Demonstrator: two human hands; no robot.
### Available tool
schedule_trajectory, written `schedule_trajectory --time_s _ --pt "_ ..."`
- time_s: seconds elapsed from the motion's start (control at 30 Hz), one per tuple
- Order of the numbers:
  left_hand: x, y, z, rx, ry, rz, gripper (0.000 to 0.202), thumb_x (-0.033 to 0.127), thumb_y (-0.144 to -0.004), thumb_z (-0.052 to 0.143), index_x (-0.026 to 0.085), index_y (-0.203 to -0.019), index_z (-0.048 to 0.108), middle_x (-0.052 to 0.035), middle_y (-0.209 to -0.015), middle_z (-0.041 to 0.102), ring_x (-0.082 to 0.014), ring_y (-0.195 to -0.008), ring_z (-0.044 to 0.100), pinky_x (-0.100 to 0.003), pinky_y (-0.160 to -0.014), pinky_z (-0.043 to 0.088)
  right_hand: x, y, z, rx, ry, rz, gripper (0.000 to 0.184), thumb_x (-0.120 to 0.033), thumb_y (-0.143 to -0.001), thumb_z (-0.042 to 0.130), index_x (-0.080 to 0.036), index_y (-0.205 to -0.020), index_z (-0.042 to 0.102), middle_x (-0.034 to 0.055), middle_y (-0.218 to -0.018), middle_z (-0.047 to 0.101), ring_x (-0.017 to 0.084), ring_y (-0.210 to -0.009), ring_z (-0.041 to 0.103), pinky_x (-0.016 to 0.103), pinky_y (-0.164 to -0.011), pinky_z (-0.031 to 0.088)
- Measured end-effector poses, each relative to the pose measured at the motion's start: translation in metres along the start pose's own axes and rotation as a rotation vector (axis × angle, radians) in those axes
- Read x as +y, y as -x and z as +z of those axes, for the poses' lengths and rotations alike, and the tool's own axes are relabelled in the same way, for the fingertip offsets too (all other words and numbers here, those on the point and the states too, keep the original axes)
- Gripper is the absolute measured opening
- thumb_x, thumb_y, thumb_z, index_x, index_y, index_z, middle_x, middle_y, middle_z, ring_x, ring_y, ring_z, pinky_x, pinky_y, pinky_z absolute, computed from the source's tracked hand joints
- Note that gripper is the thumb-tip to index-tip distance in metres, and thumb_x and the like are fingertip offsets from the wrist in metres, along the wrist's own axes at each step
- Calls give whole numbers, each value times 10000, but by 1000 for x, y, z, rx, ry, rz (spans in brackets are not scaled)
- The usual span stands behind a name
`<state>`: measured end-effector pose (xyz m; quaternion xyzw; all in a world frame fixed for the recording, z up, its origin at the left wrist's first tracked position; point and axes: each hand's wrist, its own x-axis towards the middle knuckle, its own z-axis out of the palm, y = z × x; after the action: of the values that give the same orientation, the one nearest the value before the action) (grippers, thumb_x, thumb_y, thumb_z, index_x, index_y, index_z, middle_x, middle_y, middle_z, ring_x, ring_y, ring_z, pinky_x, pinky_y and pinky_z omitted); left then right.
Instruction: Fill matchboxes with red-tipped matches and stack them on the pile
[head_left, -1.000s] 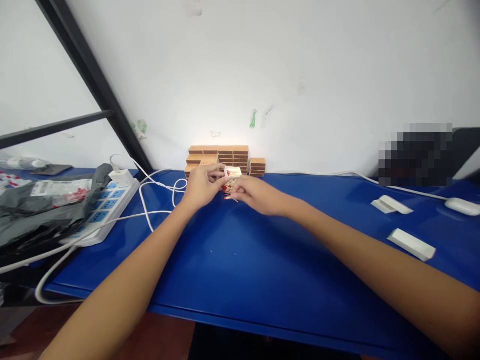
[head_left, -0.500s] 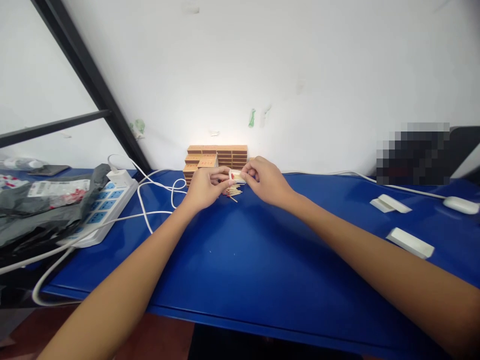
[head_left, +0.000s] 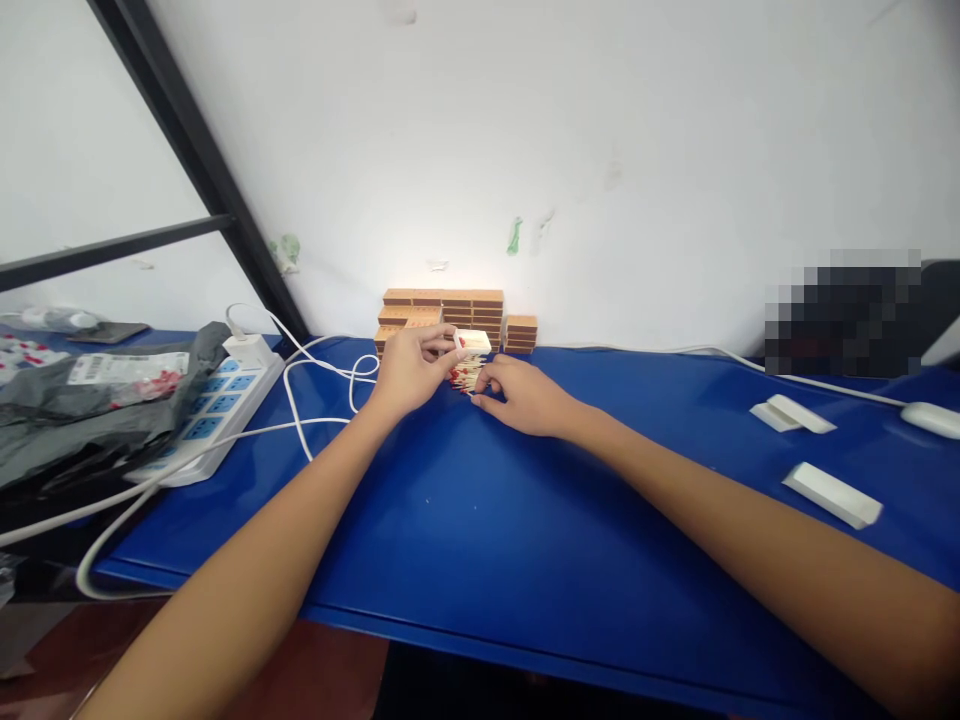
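Note:
My left hand (head_left: pixel 409 368) is closed on a small white matchbox tray (head_left: pixel 472 343), held just above the blue table (head_left: pixel 480 520). Below the tray a loose pile of red-tipped matches (head_left: pixel 466 377) lies on the table. My right hand (head_left: pixel 521 393) rests beside the pile with its fingertips pinched at the matches. Behind both hands a stack of brown matchboxes (head_left: pixel 450 315) stands against the white wall.
At the left lie a white power strip (head_left: pixel 217 405) with white cables (head_left: pixel 300 425) and a grey plastic bag (head_left: pixel 90 405). At the right are two white box-like pieces (head_left: pixel 831 493) (head_left: pixel 793 413) and a white oval object (head_left: pixel 930 418). A black metal frame (head_left: pixel 187 150) slants at the left.
My right hand rose to the tray half a second ago and has come back down to the pile of matches. My left hand keeps the tray in about the same place.

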<state>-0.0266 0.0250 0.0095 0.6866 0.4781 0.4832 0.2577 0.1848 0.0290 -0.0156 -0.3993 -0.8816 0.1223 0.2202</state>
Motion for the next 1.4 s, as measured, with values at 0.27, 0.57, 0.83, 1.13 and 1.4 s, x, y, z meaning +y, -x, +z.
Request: schedule_trajectory --time_s 0.27,0.57,0.83,1.13,1.4 --pt "-1 0 0 1 -13 13 487 504 -789 893 163 -1120 786 -119 -1029 839 -237 -756 790 -295 -590 597 9 -5 -7 -72 13 -16 73 -160 -955 688 -178 -890 715 59 -920 644 173 -803 588 280 -745 430" --pt "0 0 0 -15 -28 2 417 437 -821 878 162 -1123 793 -120 -1026 837 -230 -710 778 -320 -624 610 11 -4 -6 -57 8 -19 52 -152 -955 690 -181 -955 734 59 -965 629 171 -824 593 281 -776 434" --pt "-2 0 0 -21 -25 8 463 481 -820 861 158 -1142 779 -123 -1045 837 -226 -735 778 -297 -580 592 11 -5 -8 -83 43 -3 83 -139 -970 656 -181 -916 703 71 -948 652 186 -830 604 284 -769 441" --pt "-1 0 0 -27 -50 6 367 361 -858 819 158 -1160 773 -99 -1011 842 -224 -748 776 -293 -595 593 10 -4 -7 -74 43 -2 68 -129 -982 644 -177 -1004 687 75 -1024 626 178 -827 580 294 -785 430" --pt "-1 0 0 -20 -60 7 370 335 -860 811 148 -1176 768 -104 -1025 842 -209 -735 771 -266 -564 571 9 -3 -8 -78 35 -10 73 -146 -988 645 -179 -1043 681 76 -1024 626 179 -831 580 289 -775 421"
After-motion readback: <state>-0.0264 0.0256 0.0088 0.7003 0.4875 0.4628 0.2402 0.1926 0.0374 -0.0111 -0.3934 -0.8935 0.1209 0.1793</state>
